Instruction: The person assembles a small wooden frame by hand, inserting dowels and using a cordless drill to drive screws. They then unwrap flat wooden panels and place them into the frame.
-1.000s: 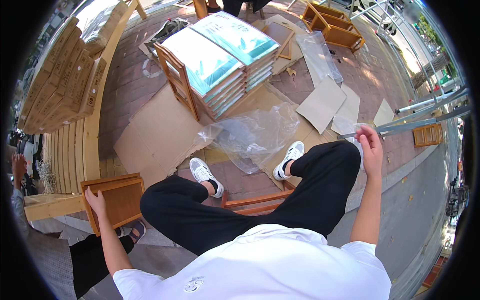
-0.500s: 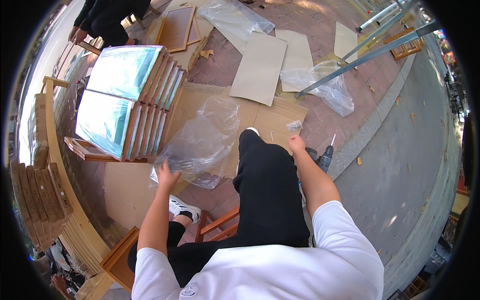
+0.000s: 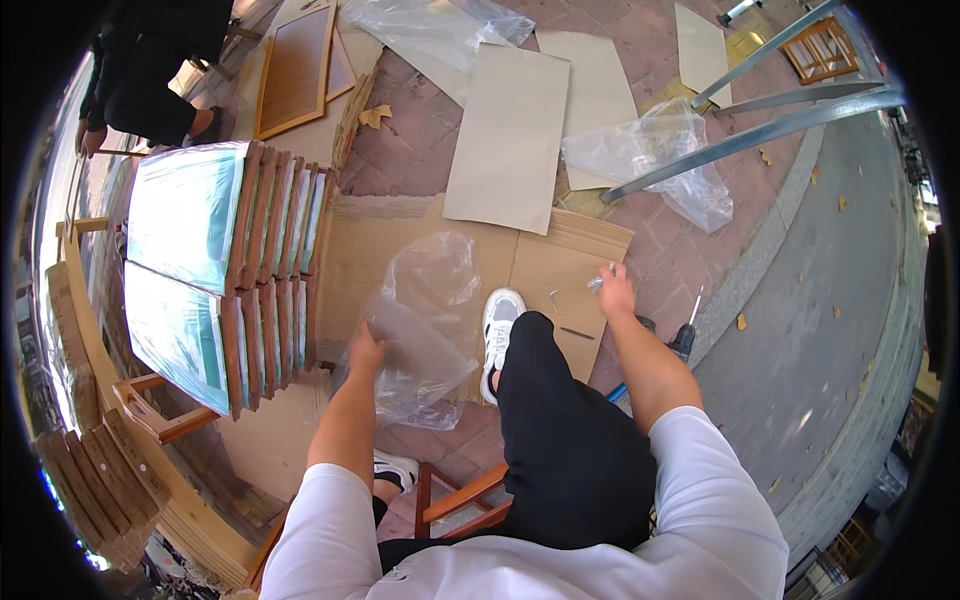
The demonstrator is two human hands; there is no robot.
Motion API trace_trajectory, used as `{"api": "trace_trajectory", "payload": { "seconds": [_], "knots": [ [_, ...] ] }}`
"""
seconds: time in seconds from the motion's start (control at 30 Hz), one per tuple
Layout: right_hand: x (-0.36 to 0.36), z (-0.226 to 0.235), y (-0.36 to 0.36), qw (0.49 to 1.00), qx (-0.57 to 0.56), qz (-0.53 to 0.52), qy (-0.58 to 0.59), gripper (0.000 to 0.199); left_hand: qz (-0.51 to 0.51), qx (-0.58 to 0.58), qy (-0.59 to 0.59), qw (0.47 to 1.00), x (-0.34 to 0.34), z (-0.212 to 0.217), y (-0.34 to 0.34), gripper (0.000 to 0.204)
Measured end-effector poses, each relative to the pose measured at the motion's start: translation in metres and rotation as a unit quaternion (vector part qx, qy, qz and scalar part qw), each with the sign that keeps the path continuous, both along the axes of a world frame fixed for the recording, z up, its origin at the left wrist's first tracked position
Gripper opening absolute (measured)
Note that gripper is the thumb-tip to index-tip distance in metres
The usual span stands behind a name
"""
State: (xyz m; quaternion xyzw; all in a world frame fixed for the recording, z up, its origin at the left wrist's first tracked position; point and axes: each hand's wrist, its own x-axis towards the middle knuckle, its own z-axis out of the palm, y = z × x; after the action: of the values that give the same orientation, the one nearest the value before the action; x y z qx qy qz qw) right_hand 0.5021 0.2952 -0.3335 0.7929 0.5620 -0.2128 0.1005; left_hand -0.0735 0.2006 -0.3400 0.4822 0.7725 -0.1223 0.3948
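Observation:
A large clear plastic bag (image 3: pixel 425 340) lies crumpled over the flat cardboard. My left hand (image 3: pixel 366 350) is closed on its left edge, fingertips partly hidden. To the right, my right hand (image 3: pixel 618 292) pinches a small clear plastic packet (image 3: pixel 597 283) just above the cardboard sheet (image 3: pixel 535 262). What the packet contains is too small to make out. Near my shoe, a bent hex key (image 3: pixel 554 298) and a thin dark rod (image 3: pixel 577 333) lie on the cardboard. A cordless drill (image 3: pixel 684 340) with a long bit rests beside my right forearm.
Wrapped, wood-edged panels (image 3: pixel 190 215) stand in a tall stack at left, beside a wooden frame (image 3: pixel 160 410). Metal legs (image 3: pixel 740 140) slant in at upper right. Loose grey boards (image 3: pixel 508 135) and more plastic (image 3: pixel 440 30) lie ahead. Another person (image 3: pixel 155 75) is at upper left.
My left hand has closed on the plastic bag and drawn its edge rightward. My right hand has picked up the small packet. The view has shifted, and my shoe and the dark rod now show.

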Motion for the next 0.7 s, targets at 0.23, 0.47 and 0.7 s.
{"api": "trace_trajectory", "payload": {
  "seconds": [0.23, 0.47, 0.7],
  "knots": [
    [-0.019, -0.005, -0.009, 0.987, 0.100, -0.094, 0.078, 0.013, -0.120, 0.052, 0.057, 0.990, 0.034, 0.031, 0.091, 0.102],
    [-0.034, 0.024, -0.048, 0.803, 0.067, -0.289, 0.517, 0.016, 0.027, -0.009, 0.020, 0.999, 0.046, 0.021, 0.061, 0.130],
    [-0.071, 0.082, -0.077, 0.713, 0.029, -0.378, 0.591, 0.016, 0.027, 0.047, 0.042, 0.998, 0.055, 0.004, 0.001, 0.039]
  ]
}}
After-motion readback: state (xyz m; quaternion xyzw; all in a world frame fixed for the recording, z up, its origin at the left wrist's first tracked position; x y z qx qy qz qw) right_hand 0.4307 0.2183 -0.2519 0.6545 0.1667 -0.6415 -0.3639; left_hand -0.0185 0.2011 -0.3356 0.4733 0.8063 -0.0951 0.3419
